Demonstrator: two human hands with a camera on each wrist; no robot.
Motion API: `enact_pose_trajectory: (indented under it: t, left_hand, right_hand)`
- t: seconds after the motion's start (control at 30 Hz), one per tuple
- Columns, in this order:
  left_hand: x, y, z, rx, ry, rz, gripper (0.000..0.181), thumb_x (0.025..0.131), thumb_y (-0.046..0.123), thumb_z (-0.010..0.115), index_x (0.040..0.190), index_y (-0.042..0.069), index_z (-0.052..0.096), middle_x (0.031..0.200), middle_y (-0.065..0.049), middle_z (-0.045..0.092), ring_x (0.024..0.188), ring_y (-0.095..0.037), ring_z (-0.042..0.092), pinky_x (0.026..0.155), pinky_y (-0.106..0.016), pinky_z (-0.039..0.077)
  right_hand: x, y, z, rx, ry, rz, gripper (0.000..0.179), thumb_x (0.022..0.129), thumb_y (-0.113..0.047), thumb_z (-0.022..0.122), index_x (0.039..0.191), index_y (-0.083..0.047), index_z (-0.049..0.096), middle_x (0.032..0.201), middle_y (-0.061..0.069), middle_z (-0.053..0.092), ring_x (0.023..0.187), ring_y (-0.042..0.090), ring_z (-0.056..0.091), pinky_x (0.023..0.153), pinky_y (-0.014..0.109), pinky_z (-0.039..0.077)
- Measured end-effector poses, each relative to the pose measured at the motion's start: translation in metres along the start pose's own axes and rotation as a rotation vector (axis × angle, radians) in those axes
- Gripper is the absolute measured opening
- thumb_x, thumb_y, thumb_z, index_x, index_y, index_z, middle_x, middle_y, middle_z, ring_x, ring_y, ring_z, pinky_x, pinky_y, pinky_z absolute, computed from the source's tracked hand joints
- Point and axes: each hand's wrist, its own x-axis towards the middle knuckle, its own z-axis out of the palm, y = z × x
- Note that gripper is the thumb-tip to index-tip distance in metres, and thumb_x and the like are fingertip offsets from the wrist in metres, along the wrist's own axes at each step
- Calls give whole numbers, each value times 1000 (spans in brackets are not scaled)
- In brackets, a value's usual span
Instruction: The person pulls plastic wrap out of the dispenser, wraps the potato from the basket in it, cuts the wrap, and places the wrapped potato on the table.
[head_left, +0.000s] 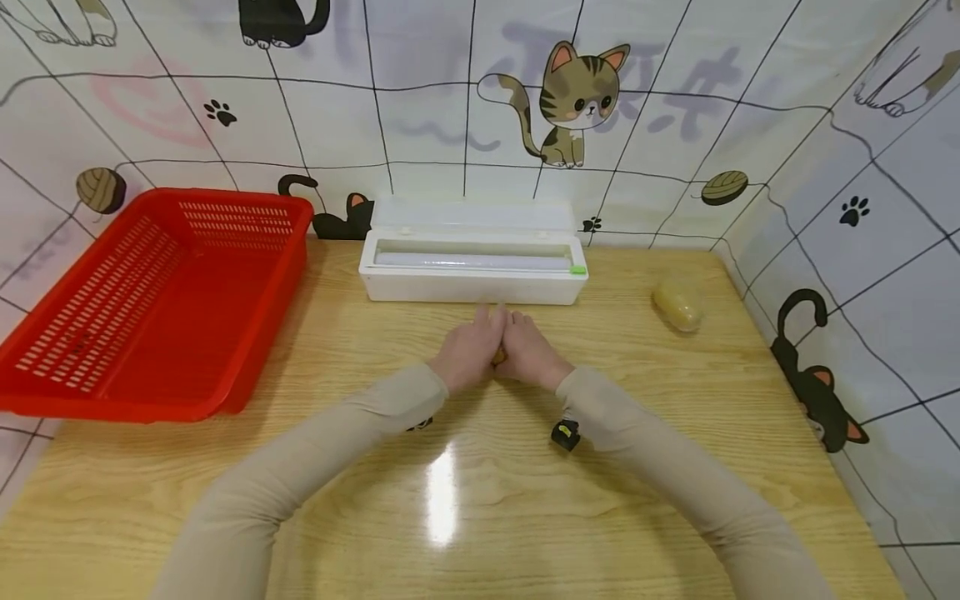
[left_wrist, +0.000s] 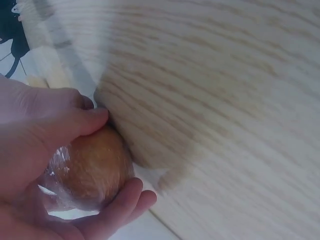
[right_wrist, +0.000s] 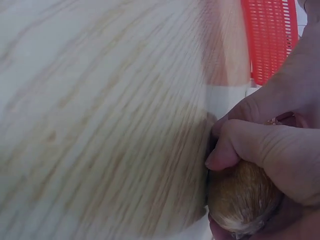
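Observation:
Both hands meet around a brown, round item point(left_wrist: 97, 167) wrapped in clear, wrinkled film, in front of the white box. My left hand point(head_left: 469, 350) grips it, thumb on one side and fingers on the other in the left wrist view. From the opposite side my right hand point(head_left: 529, 350) holds the same item point(right_wrist: 242, 197), its thumb bent over the top. Most of the item is hidden by the hands in the head view; its exact kind is unclear. Just behind is a white cling film dispenser point(head_left: 472, 289), lid raised, with a film roll point(head_left: 472, 262) inside.
A red plastic basket point(head_left: 258, 350) stands at the left. On the right of the wooden table point(head_left: 675, 400) lies a yellow oblong item point(head_left: 677, 305) with a glossy wrapping. A green slider point(head_left: 577, 270) sits at the dispenser's right end. Cat-printed sheeting point(head_left: 420, 125) borders the table.

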Motion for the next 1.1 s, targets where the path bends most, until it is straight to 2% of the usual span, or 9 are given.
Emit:
enact_pose_trajectory:
  t: [0.13,0.33,0.4,0.57,0.63,0.83,0.9,0.97,1.1]
  left_hand:
    - [-3,0,1,94,10,35,66,85,13,73,135,-12,38,132,-29,39,51,-13,50,43,-20,46]
    - [-10,-1,6,326,87,76,53,93,18,66,127,-16,46,109,-24,59,66,-16,61,51,-20,51]
    - [-11,-1,7,329,70,55,58,92,22,67,127,-18,45,102,-22,62,72,-18,63,55,-21,53]
    - [-10,-2,6,210,19,-24,66,86,30,75,121,-20,47,93,-20,61,77,-23,64,60,-24,54]
    - [-10,-2,8,241,49,-18,55,88,24,72,115,-18,50,90,-19,61,75,-21,63,57,-23,54]
    - [-14,0,14,469,205,51,34,94,16,64,109,-13,55,86,-14,59,67,-14,58,50,-17,48]
    - [-15,0,16,454,227,52,35,93,16,64,110,-13,53,85,-13,56,66,-14,56,50,-18,47]
    - [-15,0,17,410,208,51,34,94,13,61,112,-14,51,86,-13,55,67,-15,55,52,-20,47]
    - [-15,-2,11,189,39,17,47,92,19,66,116,-15,46,92,-17,53,76,-21,55,61,-27,51]
  right_hand:
    - [0,1,1,36,13,14,62,74,-19,84,116,10,49,105,21,53,100,35,47,95,47,37]
    - [0,0,0,69,-1,78,59,71,-12,85,111,9,48,100,17,51,95,31,47,88,43,41]
    - [-1,0,0,71,-6,94,60,69,-10,86,113,9,48,102,19,51,96,32,47,88,42,41]
    - [-2,0,-3,89,14,55,64,69,-10,85,114,11,46,104,23,51,98,35,48,90,44,41]
    - [-1,0,-5,94,-11,53,67,69,-13,85,116,13,46,106,24,52,100,37,49,91,46,41]
    - [9,1,-17,96,-165,103,90,69,-23,85,133,17,36,119,30,53,112,41,50,96,45,43]
    - [13,-1,-19,69,-192,110,86,69,-24,85,130,17,40,116,29,55,109,41,52,93,45,44]
    - [15,-3,-19,35,-200,120,77,68,-23,86,123,14,46,114,27,56,107,39,54,92,44,45]
    - [16,-5,-15,4,-210,130,66,67,-24,86,113,7,49,105,20,55,102,35,52,90,43,45]
